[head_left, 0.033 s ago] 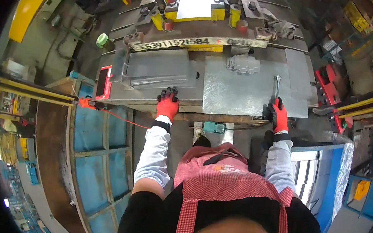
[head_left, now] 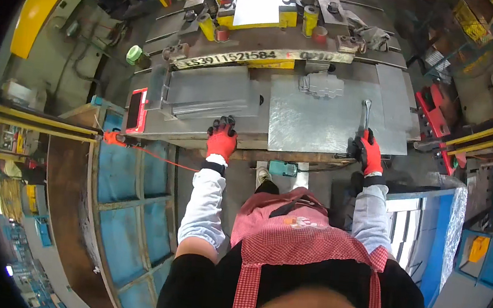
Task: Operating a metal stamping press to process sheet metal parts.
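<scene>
In a red glove with black fingertips, my left hand (head_left: 222,139) rests on the front edge of the worktable with its fingers a little apart and nothing in it. A stack of thin grey metal sheets (head_left: 208,87) lies just beyond it. My right hand (head_left: 369,151), gloved the same way, is closed round the lower end of a ratchet wrench (head_left: 366,112). The wrench points away from me above a large bare metal sheet (head_left: 316,122). At that sheet's far edge lies a small flat metal part with a notched outline (head_left: 323,85).
Beyond the table stands a die block (head_left: 250,60) with yellow posts and a bright plate (head_left: 257,2). A red-framed dark device (head_left: 137,109) lies at the left end. Blue frames (head_left: 119,192) stand left of me, a wrapped blue rack (head_left: 439,234) right. A foot pedal (head_left: 283,168) sits below.
</scene>
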A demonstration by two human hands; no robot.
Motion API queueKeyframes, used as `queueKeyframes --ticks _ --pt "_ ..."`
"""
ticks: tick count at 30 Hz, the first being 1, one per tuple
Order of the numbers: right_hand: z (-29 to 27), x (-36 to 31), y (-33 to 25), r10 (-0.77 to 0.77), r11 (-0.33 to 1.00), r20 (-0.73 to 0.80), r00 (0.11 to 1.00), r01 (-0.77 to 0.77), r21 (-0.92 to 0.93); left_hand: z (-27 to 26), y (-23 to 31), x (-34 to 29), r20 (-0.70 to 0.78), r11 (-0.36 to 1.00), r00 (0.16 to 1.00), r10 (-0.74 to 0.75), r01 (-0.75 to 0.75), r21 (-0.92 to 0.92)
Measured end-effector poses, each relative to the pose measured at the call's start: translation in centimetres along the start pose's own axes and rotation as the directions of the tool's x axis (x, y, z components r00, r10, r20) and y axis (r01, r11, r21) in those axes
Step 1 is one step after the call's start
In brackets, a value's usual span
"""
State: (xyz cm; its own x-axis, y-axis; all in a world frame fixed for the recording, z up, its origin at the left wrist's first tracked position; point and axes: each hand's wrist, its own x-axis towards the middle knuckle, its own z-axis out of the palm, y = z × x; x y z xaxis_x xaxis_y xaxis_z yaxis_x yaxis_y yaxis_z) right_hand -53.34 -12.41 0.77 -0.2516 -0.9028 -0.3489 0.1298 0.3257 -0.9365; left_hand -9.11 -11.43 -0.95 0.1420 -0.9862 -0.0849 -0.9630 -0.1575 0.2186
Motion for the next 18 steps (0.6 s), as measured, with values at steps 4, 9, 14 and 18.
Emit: queueKeyframes --ticks 4,9,14,18 --pt "1.3 0.3 -3.2 -0.067 0.996 -0.035 0.997 0.069 0.052 -0.7 0.2 0.1 0.072 0.989 0.997 -0.005 0.016 -0.145" --pt "12.4 0.4 -15.4 -0.295 0.943 0.361 0.885 0.331 -0.039 -2.9 -1.1 0.8 0.075 0.987 0.997 0.021 -0.009 -0.161" --pt "23.4 8.7 -22.5 -0.323 0.919 0.620 0.715 0.392 0.027 -12.3 3.6 3.4 0.257 0.894 0.967 0.003 0.112 -0.433" --pt "27.8 14.0 -24.7 -0.066 0.992 0.692 0.719 0.122 -0.032 -12.8 7.8 9.9 0.201 0.397 0.973 0.113 0.141 -0.907"
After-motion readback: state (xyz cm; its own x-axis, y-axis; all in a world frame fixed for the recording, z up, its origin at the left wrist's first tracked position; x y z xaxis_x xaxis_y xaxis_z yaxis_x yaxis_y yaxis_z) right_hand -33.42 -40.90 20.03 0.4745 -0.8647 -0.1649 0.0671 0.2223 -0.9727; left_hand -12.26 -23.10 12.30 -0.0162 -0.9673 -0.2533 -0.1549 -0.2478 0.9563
